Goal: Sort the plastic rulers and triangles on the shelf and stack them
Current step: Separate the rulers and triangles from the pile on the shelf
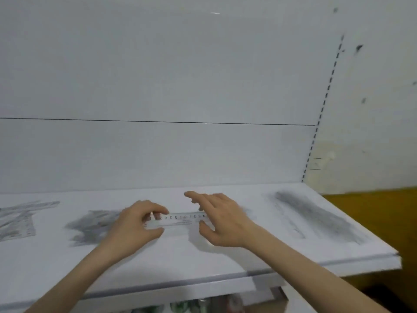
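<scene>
A clear plastic ruler with black numbers lies level just above the middle of the white shelf. My left hand pinches its left end between thumb and curled fingers. My right hand is at its right end, fingers spread and loosely bent, thumb under the ruler's near edge; whether it grips is unclear. A blurred pile of clear rulers lies at the right of the shelf. Two more blurred piles of clear plastic pieces lie left, one beside my left hand and one at the far left.
A white back panel rises behind the shelf, with a slotted upright at its right. The shelf's front edge runs below my forearms and its right end is near the ruler pile. A yellow surface lies beyond it.
</scene>
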Demonstrator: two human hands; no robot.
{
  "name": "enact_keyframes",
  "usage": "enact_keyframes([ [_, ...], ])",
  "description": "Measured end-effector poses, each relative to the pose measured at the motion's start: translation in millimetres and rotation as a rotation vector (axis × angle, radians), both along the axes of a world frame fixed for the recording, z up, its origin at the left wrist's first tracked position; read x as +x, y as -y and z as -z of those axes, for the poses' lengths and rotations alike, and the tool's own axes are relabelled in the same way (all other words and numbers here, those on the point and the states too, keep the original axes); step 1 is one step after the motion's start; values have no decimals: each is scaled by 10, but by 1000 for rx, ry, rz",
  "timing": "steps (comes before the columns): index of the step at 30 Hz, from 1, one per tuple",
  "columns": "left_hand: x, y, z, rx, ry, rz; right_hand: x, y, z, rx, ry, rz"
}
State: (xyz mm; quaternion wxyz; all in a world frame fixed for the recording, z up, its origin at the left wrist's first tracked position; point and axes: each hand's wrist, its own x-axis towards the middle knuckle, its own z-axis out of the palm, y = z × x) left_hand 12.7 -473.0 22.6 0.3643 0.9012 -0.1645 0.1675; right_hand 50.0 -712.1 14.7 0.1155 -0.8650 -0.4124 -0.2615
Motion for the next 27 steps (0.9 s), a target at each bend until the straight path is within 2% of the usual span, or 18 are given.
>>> enact_keyframes([
  [2,138,526,-18,-34,-2,121,-190,590,-21,1,-74,54],
  [7,350,1836,7,-112,-70,385,-682,1927,33,21,-85,226],
  [9,430,2253,62,-106,-62,418,-841,2349,58,68,-96,317],
  [12,586,2652,163,-48,-36,357,-933,2854,110,152,-90,496],
  [16,737,2796,247,-26,-67,225,-612,3178,213,213,-170,774],
  [19,794,2725,275,19,-73,189,-165,3122,217,203,-294,762],
  [23,861,2510,274,76,-74,133,283,2982,223,13,-467,711],
  [25,894,2392,266,88,-75,107,362,2962,257,-99,-486,734],
  [27,922,2289,256,99,-73,97,380,2981,283,-113,-452,771],
])
